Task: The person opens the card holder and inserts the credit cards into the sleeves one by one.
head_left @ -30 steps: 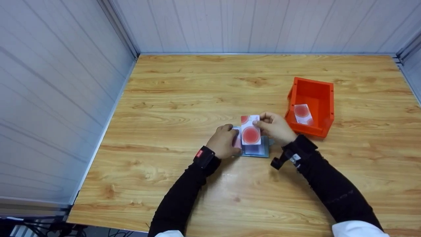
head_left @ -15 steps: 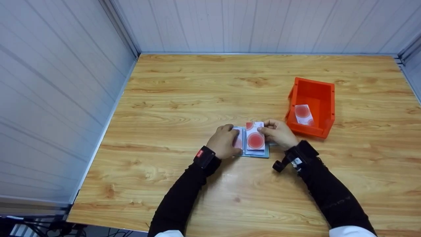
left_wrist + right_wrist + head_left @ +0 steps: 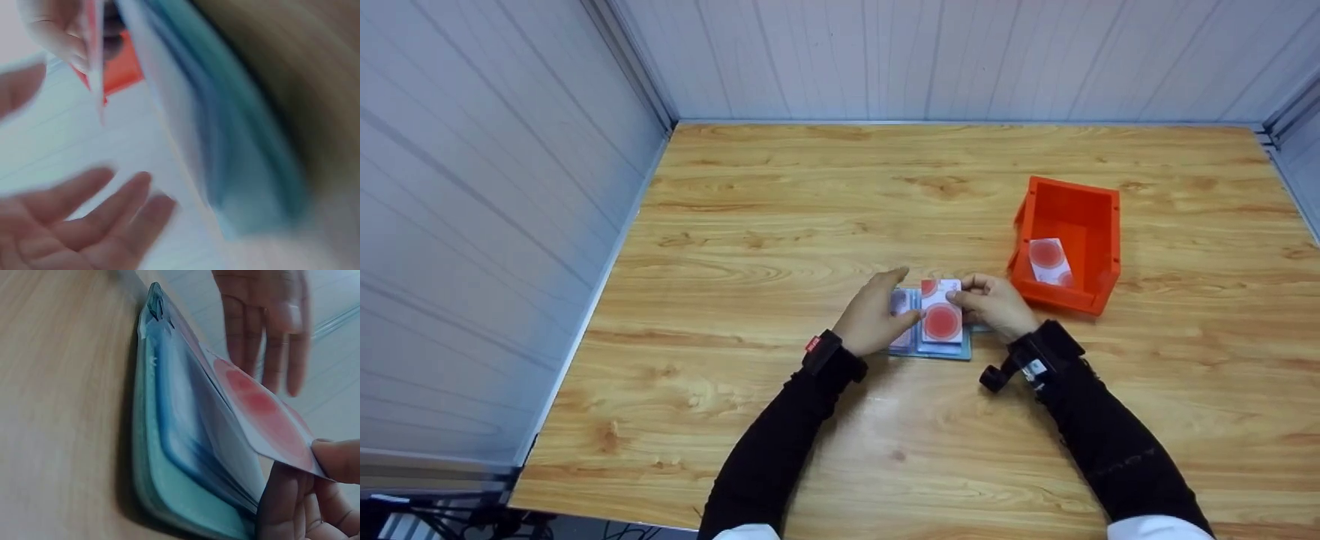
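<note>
Between thumb and fingers my right hand (image 3: 996, 306) pinches the edge of a white card (image 3: 941, 311) with red circles. The card lies tilted over the right side of an opened teal card holder (image 3: 966, 351), which has clear plastic sleeves (image 3: 197, 410). My left hand (image 3: 876, 313) hovers at the holder's left side, fingers spread and straight, thumb pointing toward the card. In the left wrist view its fingers (image 3: 107, 219) stand apart from the holder's thick, blurred pages (image 3: 185, 112).
An orange bin (image 3: 1076, 225) stands to the right, past my right hand, with another red-circled card (image 3: 1050, 261) inside. Pale panel walls (image 3: 840, 60) rise behind and to the left of the wooden table (image 3: 750, 247).
The card in my right hand has come down and slightly right over the holder. My left hand has lifted off the left page and straightened its fingers.
</note>
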The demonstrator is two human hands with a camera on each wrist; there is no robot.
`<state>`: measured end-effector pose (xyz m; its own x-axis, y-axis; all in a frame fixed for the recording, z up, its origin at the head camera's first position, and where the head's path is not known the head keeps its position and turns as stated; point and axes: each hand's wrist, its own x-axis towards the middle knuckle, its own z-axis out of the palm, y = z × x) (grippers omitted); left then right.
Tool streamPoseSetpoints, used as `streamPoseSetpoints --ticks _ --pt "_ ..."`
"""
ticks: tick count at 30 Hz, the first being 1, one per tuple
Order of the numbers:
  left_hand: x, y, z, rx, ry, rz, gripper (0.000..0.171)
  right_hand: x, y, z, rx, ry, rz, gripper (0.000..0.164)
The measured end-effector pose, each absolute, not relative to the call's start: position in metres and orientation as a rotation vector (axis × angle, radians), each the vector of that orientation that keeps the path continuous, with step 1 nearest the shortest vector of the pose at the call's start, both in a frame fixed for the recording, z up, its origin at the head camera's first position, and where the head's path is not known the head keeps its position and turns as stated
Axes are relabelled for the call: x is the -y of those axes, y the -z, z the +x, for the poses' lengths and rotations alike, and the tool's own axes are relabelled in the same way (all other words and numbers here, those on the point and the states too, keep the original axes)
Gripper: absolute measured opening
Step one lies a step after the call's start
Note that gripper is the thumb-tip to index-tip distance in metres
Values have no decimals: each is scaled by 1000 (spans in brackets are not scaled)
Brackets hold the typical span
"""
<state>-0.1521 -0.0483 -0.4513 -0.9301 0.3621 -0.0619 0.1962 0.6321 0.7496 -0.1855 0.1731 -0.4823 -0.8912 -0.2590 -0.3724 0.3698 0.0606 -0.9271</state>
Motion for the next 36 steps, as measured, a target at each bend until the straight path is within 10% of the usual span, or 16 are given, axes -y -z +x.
streamPoseSetpoints --ticks 17,36 --pt "31 456 -159 -2510 -1405 444 60 -171 480 -182 -1964 1886 42 12" --pt "66 445 -161 -2527 -1441 315 63 -184 460 -162 -2745 550 -729 80"
